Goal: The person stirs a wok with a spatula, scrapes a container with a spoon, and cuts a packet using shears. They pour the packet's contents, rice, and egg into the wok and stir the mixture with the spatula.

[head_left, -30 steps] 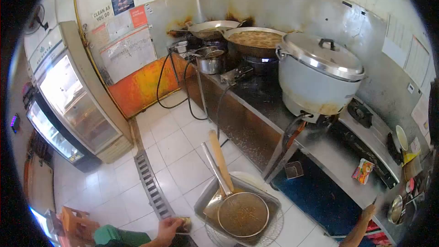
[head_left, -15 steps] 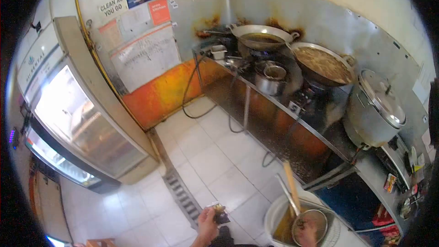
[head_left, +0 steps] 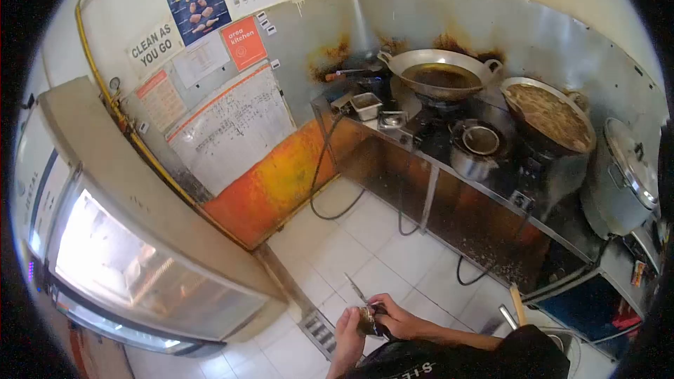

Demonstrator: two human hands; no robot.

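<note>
Holding a small, dark, glossy packet [head_left: 368, 321] two-handed.

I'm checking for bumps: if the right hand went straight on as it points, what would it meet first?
Most likely the packet in the left hand, though depth there is unclear.

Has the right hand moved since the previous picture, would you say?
Yes, the right hand has moved left, away from the wooden handle and towards the floor drain, to the packet in the left hand.
</note>
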